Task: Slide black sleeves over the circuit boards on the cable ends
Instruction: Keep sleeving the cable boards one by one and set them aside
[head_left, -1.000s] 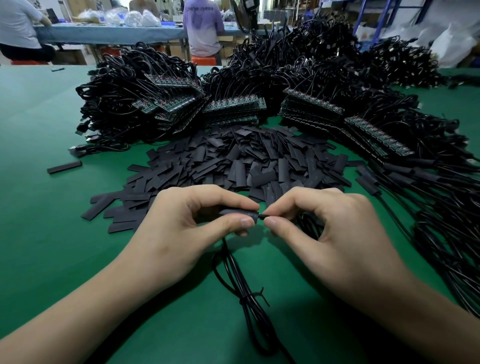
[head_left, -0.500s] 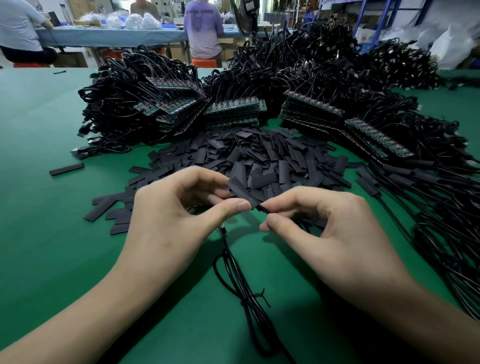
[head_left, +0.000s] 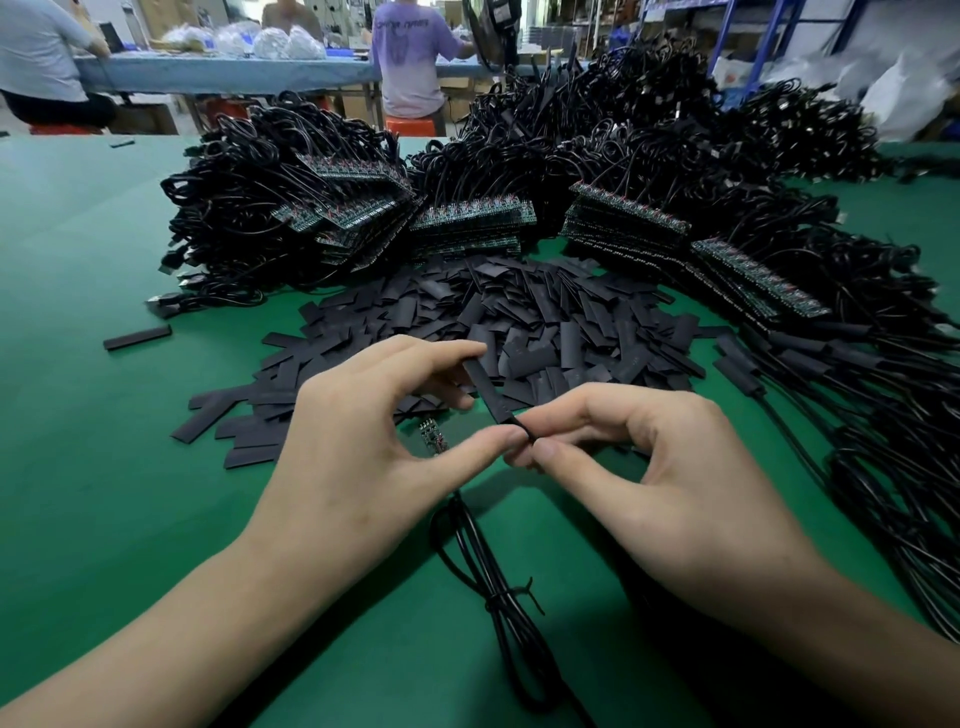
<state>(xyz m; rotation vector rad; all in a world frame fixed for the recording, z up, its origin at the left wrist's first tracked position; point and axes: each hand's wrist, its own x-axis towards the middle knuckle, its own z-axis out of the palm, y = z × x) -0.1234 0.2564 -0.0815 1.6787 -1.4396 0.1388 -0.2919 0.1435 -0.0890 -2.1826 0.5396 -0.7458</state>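
The right hand (head_left: 675, 499) pinches the lower end of one black sleeve (head_left: 491, 389) between thumb and forefinger. The left hand (head_left: 358, 447) holds the same sleeve, its forefinger curled onto the upper end and its thumb pressed in at the lower end, right beside the right fingertips. A second ago the sleeve lay level between the two pinches; now it stands steeply tilted, its upper end pointing away from the person.

Through the ring of the left thumb and forefinger a small circuit board (head_left: 432, 437) shows bare (whether the lower fingers hold it or it lies on the table, I cannot tell). Its cable (head_left: 498, 587) runs back toward the person, looped and tied. By my reading the sleeve is being readied, perhaps squeezed open at its mouth, and is not yet over the board.

The sleeve looks flat, matte and thin, likely to crease easily. Beyond it lies the heap of loose sleeves (head_left: 561, 322) on the green table (head_left: 104, 467), then the stacked boards (head_left: 467, 221) with their coiled cables behind.
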